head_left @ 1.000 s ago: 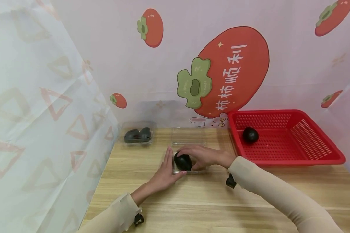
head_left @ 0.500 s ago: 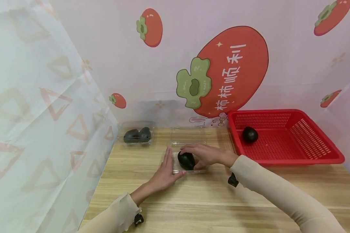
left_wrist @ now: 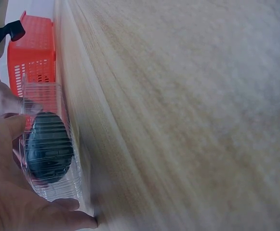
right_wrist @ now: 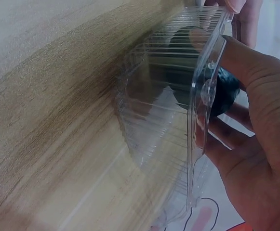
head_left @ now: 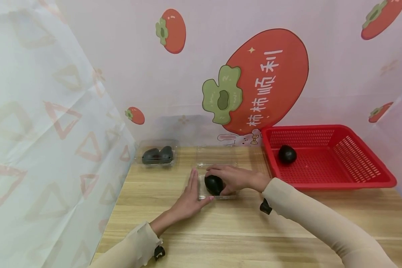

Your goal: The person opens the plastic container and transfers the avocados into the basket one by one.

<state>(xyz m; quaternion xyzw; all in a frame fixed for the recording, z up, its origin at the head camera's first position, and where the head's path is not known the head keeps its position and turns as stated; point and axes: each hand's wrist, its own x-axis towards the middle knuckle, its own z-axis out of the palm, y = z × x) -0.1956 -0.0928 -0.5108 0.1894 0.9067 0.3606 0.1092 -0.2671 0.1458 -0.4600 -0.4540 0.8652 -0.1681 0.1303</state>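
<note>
In the head view a clear plastic clamshell container (head_left: pixel 203 194) stands on the table with its lid (head_left: pixel 216 155) folded back. My right hand (head_left: pixel 232 178) grips a dark avocado (head_left: pixel 213 185) inside the container's base, fingers over its far side and thumb at its near side. Ribbed clear walls show the same avocado (left_wrist: pixel 49 148) in the left wrist view. My left hand (head_left: pixel 187 203) rests at the container's left end, fingers straight along that side and thumb (left_wrist: pixel 15 126) at the front rim. From the right wrist, the right hand (right_wrist: pixel 260 110) reaches over the rim.
A red plastic basket (head_left: pixel 335 185) stands at the right with one dark avocado (head_left: pixel 287 154) inside. At the back left, a closed clear container (head_left: pixel 155 164) holds two more avocados (head_left: pixel 150 156). A persimmon-printed sheet (head_left: pixel 187 82) hangs behind the table.
My right hand has shifted the avocado slightly right within the container, mostly during the first half second. The left hand stays in place at the container's left end.
</note>
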